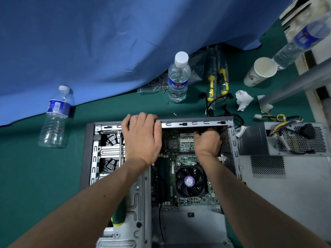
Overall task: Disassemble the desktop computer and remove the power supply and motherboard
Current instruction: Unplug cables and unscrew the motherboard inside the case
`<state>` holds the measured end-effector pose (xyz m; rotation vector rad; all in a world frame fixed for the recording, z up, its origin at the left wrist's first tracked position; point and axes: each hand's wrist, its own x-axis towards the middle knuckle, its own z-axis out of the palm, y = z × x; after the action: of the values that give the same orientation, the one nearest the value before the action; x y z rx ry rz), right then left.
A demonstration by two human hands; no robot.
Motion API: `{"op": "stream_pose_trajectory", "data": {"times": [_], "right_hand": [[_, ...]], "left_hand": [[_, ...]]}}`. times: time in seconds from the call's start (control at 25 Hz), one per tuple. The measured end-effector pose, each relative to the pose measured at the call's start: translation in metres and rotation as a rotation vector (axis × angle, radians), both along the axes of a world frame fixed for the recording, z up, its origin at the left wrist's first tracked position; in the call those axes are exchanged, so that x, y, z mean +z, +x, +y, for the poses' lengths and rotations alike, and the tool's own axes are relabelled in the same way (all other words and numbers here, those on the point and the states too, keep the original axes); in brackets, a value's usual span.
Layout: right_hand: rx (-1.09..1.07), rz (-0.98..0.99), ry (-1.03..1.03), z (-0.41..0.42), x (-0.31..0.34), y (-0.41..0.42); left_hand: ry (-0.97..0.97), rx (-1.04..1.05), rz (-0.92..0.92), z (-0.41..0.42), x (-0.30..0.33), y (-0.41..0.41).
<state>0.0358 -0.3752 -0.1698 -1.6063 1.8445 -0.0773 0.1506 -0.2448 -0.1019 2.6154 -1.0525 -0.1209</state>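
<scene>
Both hands are working in the open computer case (89,154): my left hand (141,138) is gripping its far rim, my right hand (207,142) is clenching something hidden above the motherboard (179,158); the power supply (286,140) is lying outside on the table (35,167)

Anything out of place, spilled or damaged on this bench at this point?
Nothing spilled or visibly broken. Loose screws lie scattered on the green mat beside the upright water bottle, a crumpled tissue sits near the paper cup, and a green-handled screwdriver rests inside the open computer case, under the left forearm.
</scene>
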Motion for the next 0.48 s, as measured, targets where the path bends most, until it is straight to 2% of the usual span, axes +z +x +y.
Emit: {"op": "stream_pose_trajectory", "data": {"times": [0.2, 0.48], "right_hand": [[-0.041, 0.015, -0.016, 0.0, 0.002, 0.002], [-0.18, -0.109, 0.056, -0.008, 0.004, 0.003]], "left_hand": [[-0.001, 0.003, 0.0, 0.001, 0.0, -0.001], [-0.014, 0.002, 0.006, 0.001, 0.0, 0.0]]}}
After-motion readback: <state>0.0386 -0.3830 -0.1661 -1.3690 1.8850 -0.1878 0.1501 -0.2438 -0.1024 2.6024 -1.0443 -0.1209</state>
